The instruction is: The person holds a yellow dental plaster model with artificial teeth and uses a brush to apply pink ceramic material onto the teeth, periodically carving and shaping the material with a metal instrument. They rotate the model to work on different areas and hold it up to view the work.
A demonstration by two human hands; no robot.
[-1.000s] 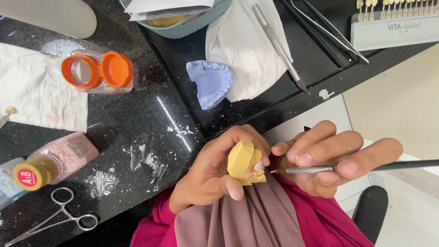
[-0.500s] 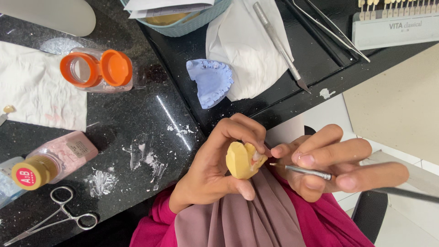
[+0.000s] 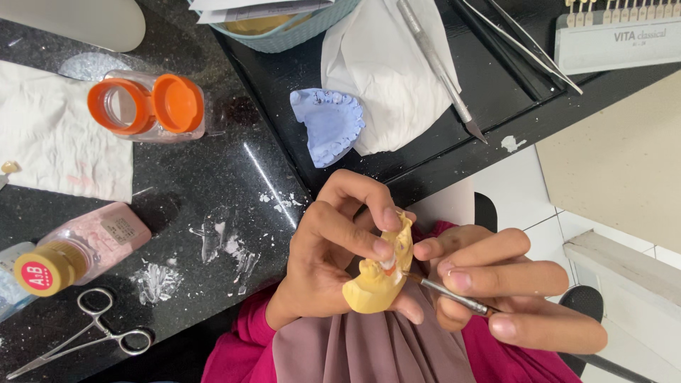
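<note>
**Yellow cast, up close**

Left hand (image 3: 333, 262) pinches the yellow dental cast (image 3: 379, 273) over the lap, just off the black surface (image 3: 234, 177). Right hand (image 3: 496, 287) grips a thin metal tool (image 3: 450, 296), tip touching the cast. Blue cast (image 3: 328, 124) sits on the surface nearby.
</note>
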